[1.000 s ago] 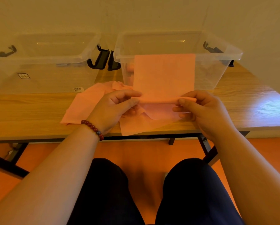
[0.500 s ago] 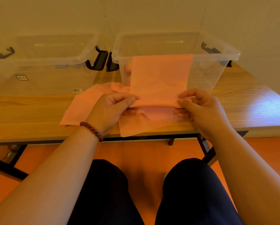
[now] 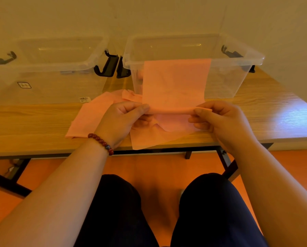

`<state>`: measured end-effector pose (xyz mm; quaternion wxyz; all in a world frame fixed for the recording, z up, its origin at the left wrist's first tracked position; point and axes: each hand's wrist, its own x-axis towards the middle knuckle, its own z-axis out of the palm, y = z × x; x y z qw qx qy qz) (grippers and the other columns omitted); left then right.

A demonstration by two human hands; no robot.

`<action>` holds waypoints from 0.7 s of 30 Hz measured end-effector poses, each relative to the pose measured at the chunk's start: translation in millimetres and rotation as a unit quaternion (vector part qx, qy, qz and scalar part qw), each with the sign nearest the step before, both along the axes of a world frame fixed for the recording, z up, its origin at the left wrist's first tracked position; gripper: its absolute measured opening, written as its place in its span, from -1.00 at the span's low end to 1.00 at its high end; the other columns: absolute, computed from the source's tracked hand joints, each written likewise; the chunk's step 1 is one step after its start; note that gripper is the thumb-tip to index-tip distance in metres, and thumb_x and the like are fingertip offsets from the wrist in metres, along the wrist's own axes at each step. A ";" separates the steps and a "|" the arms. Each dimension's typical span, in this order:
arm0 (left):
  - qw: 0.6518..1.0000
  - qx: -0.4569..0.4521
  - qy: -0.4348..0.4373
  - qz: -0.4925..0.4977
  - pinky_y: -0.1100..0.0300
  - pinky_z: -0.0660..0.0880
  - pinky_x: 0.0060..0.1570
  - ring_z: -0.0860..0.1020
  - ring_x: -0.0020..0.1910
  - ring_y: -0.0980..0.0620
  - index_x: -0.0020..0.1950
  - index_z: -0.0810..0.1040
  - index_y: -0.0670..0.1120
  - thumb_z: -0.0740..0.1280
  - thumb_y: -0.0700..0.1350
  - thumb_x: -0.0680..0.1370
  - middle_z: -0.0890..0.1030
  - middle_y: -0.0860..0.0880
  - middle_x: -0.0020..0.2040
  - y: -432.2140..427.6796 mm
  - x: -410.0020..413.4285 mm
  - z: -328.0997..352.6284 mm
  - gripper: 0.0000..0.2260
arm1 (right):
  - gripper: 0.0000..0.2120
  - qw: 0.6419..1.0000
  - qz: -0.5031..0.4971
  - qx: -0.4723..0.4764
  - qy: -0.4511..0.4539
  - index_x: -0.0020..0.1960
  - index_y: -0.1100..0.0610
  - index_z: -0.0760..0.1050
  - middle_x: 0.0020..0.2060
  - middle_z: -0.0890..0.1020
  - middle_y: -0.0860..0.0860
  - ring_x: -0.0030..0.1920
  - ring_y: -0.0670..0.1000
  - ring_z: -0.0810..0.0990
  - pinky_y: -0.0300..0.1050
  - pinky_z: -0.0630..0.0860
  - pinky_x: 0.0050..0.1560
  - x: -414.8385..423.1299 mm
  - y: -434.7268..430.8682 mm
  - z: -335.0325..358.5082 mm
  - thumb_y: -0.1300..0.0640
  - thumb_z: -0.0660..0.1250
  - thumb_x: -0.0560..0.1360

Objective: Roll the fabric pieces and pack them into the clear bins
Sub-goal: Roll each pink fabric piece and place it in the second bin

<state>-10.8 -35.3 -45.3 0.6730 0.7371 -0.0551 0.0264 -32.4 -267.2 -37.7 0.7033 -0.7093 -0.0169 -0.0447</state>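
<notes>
Over the near edge of the table (image 3: 24, 122), the left hand (image 3: 124, 118) and right hand (image 3: 220, 120) each pinched one end of a slim roll in the pink cloth (image 3: 174, 82). If either pinch slackened, the roll would likely unwind. Its long axis ran left to right. The unrolled sheet rose in front of the right bin (image 3: 234, 81).

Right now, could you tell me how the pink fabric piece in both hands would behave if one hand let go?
Probably floppy: the pink fabric piece curls tightly between the left hand and right hand. Likely light, since mere pinches hold it. Its rolled edge would probably unroll.
</notes>
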 end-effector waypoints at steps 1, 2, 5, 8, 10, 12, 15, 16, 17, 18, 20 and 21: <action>1.000 -0.006 0.004 -0.004 0.26 0.60 -0.20 0.66 -0.21 0.06 -0.16 0.66 -0.03 0.33 -0.15 0.54 0.70 -0.01 -0.24 0.1 -0.1 0.6 -0.86 | -0.90 1.000 0.001 0.004 0.002 -0.13 0.16 0.61 -0.27 0.69 0.03 -0.16 0.01 0.71 -0.26 0.58 -0.22 0.1 -0.3 0.6 0.27 0.34 0.53; 1.000 -0.011 0.009 -0.012 0.26 0.60 -0.20 0.66 -0.19 0.06 -0.14 0.66 -0.02 0.32 -0.15 0.55 0.70 -0.01 -0.23 0.0 -0.3 1.5 -0.86 | -0.89 1.000 0.001 0.008 0.005 -0.14 0.16 0.61 -0.27 0.69 0.03 -0.16 0.01 0.71 -0.26 0.58 -0.22 0.3 -0.4 0.8 0.27 0.34 0.53; 0.999 -0.016 0.013 -0.041 0.28 0.60 -0.19 0.66 -0.17 0.09 -0.05 0.63 -0.03 0.31 -0.16 0.54 0.70 0.02 -0.22 -1.0 -1.6 5.2 -0.90 | -0.89 1.000 0.000 0.003 0.011 -0.14 0.17 0.60 -0.30 0.68 0.05 -0.21 -0.01 0.70 -0.27 0.59 -0.23 1.2 0.0 0.4 0.28 0.34 0.53; 0.998 -0.017 0.016 -0.055 0.31 0.59 -0.19 0.66 -0.16 0.08 -0.05 0.63 -0.03 0.36 -0.15 0.47 0.70 0.01 -0.21 -1.3 -4.2 7.6 -0.90 | -0.91 1.000 0.000 0.011 0.014 -0.09 0.16 0.59 -0.33 0.67 0.04 -0.26 -0.01 0.70 -0.26 0.59 -0.25 2.1 0.3 0.3 0.29 0.33 0.53; 0.999 -0.010 0.009 -0.045 0.34 0.57 -0.24 0.66 -0.22 0.12 -0.10 0.64 -0.04 0.35 -0.21 0.49 0.69 0.06 -0.24 -1.9 -4.2 6.4 -0.90 | -0.90 1.000 -0.001 0.016 0.014 -0.02 0.12 0.58 -0.32 0.67 0.06 -0.26 0.01 0.70 -0.25 0.59 -0.26 2.5 -0.1 0.3 0.28 0.34 0.53; 1.000 0.005 0.002 -0.024 0.38 0.54 -0.30 0.63 -0.29 0.19 -0.12 0.64 -0.05 0.33 -0.26 0.52 0.67 0.15 -0.29 -3.0 -3.5 6.0 -0.86 | -0.90 1.000 -0.005 0.021 0.010 -0.01 0.11 0.58 -0.32 0.67 0.05 -0.26 0.02 0.70 -0.25 0.59 -0.28 2.7 -0.1 -0.3 0.26 0.33 0.54; 1.000 0.020 -0.004 -0.003 0.39 0.54 -0.29 0.62 -0.31 0.20 -0.14 0.65 -0.03 0.34 -0.25 0.53 0.66 0.18 -0.30 -2.3 -1.9 4.5 -0.84 | -0.93 1.000 0.010 0.017 0.010 -0.02 0.15 0.59 -0.29 0.69 0.03 -0.23 0.00 0.70 -0.27 0.59 -0.25 1.0 -0.3 0.0 0.23 0.38 0.49; 1.000 0.028 -0.003 0.003 0.39 0.54 -0.28 0.61 -0.31 0.20 -0.14 0.65 -0.02 0.34 -0.24 0.53 0.66 0.18 -0.30 -2.1 -2.5 5.1 -0.85 | -0.90 1.000 0.019 0.011 0.013 -0.02 0.15 0.59 -0.27 0.70 0.03 -0.21 0.00 0.70 -0.27 0.59 -0.23 0.5 -0.6 0.4 0.24 0.40 0.46; 0.999 0.039 -0.008 0.008 0.40 0.53 -0.28 0.61 -0.31 0.21 -0.14 0.65 -0.01 0.35 -0.23 0.53 0.66 0.17 -0.30 -1.8 -2.3 4.7 -0.85 | -0.87 1.000 0.025 0.007 0.016 -0.01 0.14 0.59 -0.25 0.70 0.03 -0.19 0.00 0.71 -0.28 0.59 -0.21 0.1 -0.8 0.8 0.25 0.42 0.44; 0.999 0.042 -0.008 0.011 0.39 0.53 -0.27 0.61 -0.31 0.21 -0.14 0.65 0.00 0.35 -0.22 0.53 0.66 0.16 -0.30 -1.1 -2.5 4.7 -0.85 | -0.88 1.000 0.027 0.005 0.016 -0.02 0.14 0.59 -0.25 0.70 0.03 -0.19 -0.01 0.71 -0.28 0.60 -0.20 0.0 -1.1 0.8 0.26 0.42 0.44; 1.000 0.016 -0.001 -0.001 0.34 0.57 -0.22 0.62 -0.29 0.18 -0.16 0.67 0.02 0.36 -0.19 0.51 0.68 0.11 -0.27 -0.4 -3.3 4.1 -0.86 | -0.93 1.000 0.020 0.000 0.008 -0.06 0.17 0.60 -0.28 0.69 0.04 -0.20 -0.01 0.70 -0.28 0.59 -0.22 0.3 -1.1 0.1 0.27 0.40 0.47; 1.000 -0.001 -0.001 -0.014 0.31 0.58 -0.19 0.62 -0.26 0.16 -0.18 0.68 0.03 0.37 -0.14 0.47 0.68 0.08 -0.26 0.7 -3.7 3.7 -0.89 | -0.96 1.000 0.014 -0.001 0.005 -0.07 0.18 0.60 -0.28 0.69 0.05 -0.21 0.00 0.70 -0.28 0.59 -0.24 0.4 -0.7 -0.2 0.26 0.39 0.48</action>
